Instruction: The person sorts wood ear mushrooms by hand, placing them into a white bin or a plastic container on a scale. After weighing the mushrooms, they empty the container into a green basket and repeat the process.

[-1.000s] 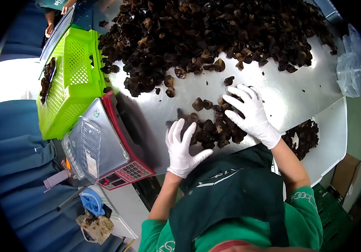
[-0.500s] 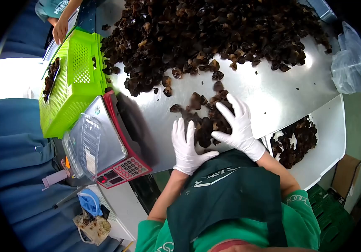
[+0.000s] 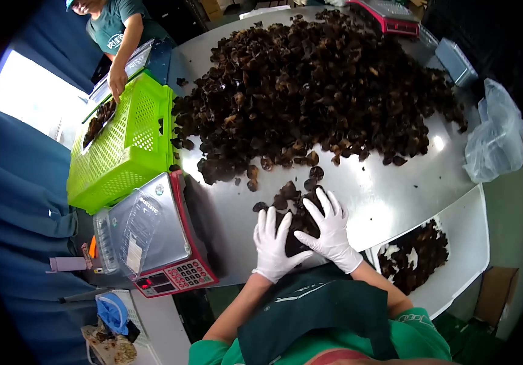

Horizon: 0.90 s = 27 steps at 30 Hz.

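White gloves cover both my hands at the near edge of the metal table. My left hand [image 3: 272, 243] lies with fingers spread on the left side of a small cluster of dark brown, mushroom-like pieces [image 3: 294, 242]. Across from it, my right hand [image 3: 328, 230] rests spread on the cluster's right side, its thumb over some pieces. Neither hand is closed round anything. Beyond them a large heap of the same dark pieces [image 3: 310, 91] covers the back of the metal table [image 3: 359, 201].
At left stand a red-framed scale [image 3: 193, 275] with a clear plastic box [image 3: 142, 228] and a green basket [image 3: 115, 159]. A co-worker's hand [image 3: 117, 81] is by the basket. On the right are a white tub [image 3: 468, 243], a plastic bag [image 3: 495, 137] and a metal container [image 3: 456, 62].
The view has tilted up, showing more of the heap, the co-worker and a second scale at the back. Both my hands have drawn slightly closer together around the small cluster.
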### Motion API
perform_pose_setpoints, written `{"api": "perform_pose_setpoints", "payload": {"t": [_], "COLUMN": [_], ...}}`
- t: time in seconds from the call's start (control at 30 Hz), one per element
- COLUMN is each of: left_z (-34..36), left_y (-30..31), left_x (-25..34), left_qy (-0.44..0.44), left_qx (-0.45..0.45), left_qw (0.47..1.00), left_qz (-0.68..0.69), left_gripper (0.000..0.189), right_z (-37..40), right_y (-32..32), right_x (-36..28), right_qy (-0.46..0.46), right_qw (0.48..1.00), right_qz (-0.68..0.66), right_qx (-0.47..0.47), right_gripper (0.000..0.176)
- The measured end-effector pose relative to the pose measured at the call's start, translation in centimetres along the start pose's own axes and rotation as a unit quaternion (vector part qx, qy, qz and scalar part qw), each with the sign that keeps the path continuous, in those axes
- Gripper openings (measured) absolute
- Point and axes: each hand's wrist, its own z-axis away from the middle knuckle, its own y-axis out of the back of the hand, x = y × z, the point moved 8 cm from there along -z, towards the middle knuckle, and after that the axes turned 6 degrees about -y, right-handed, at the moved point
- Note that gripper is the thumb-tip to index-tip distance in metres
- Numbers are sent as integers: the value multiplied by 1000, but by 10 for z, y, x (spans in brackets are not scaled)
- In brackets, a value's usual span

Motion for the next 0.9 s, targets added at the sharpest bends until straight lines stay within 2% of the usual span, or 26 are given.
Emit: {"api": "perform_pose_setpoints", "payload": {"t": [0.07, 0.13, 0.23, 0.37, 0.43, 0.5, 0.53, 0.6, 0.7, 0.9], "left_z": [9, 14, 3, -12, -18, -13, -4, 0, 4, 17], "left_y": [6, 8, 20, 25, 31, 37, 19, 14, 20, 21], "left_x": [-4, -11, -14, -19, -26, -41, -66, -74, -71, -76], "left_qy": [-2, 7, 28, -1, 30, 108, 152, 262, 282, 274], "left_qx": [54, 107, 173, 188, 176, 221, 237, 209, 216, 245], "left_qw": [998, 994, 985, 982, 979, 953, 927, 829, 784, 783], "left_qz": [29, -3, 0, 20, 97, 178, 246, 448, 510, 501], "left_gripper": [90, 50, 29, 23, 21, 20, 15, 12, 11, 8], "right_z": [3, 3, 1, 9, 12, 13, 13, 12, 12, 13], "right_y": [1, 0, 3, 9, 10, 5, 4, 0, -2, -3], "right_x": [3, 7, 4, 9, 15, 26, 28, 30, 32, 31], "right_qy": [-13, -25, -6, -16, -35, -52, -62, -85, -78, -52], "right_qw": [1000, 999, 1000, 998, 996, 987, 986, 974, 975, 984], "right_qz": [-14, -22, -25, -26, -59, -129, -131, -199, -195, -143], "right_qx": [-16, -10, 14, 51, 65, 76, 79, 72, 70, 97], "right_gripper": [87, 86, 83, 78, 76, 74, 74, 73, 71, 66]}}
